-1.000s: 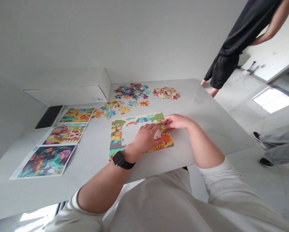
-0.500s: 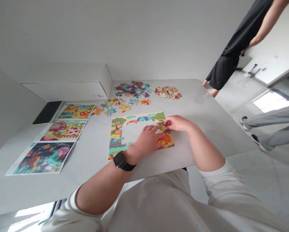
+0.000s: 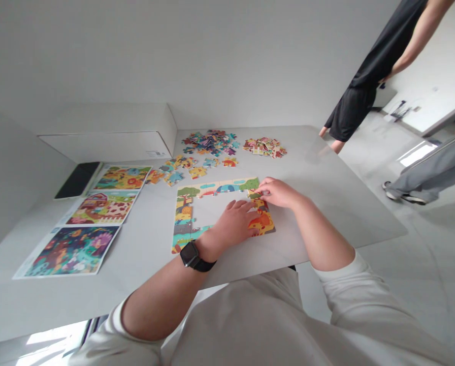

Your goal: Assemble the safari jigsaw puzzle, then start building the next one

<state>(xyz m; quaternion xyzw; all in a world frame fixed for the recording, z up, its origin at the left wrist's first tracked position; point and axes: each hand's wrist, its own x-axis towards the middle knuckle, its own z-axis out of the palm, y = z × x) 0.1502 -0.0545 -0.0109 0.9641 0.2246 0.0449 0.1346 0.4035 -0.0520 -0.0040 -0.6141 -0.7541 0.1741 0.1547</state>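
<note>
A partly built jigsaw puzzle (image 3: 217,188) lies on the grey table (image 3: 326,188) in front of me, with its frame pieces joined and its middle bare. My left hand (image 3: 233,222), a black watch on its wrist, lies flat on the puzzle's lower right part, fingers stretched out. My right hand (image 3: 277,192) rests at the puzzle's right edge, fingertips pinched on a puzzle piece (image 3: 255,194) beside the green tree corner. Orange lion pieces (image 3: 263,221) show between the two hands.
Loose piece piles (image 3: 210,142) (image 3: 264,146) and scattered pieces (image 3: 176,170) lie farther back. Three picture sheets (image 3: 98,209) and a black phone (image 3: 78,180) sit at left by a white box (image 3: 109,134). A person in black (image 3: 368,76) stands at right; another person's legs (image 3: 425,175) pass by.
My right hand has slid slightly left and up along the puzzle's right edge. My left hand has barely shifted. The legs at right have moved farther off.
</note>
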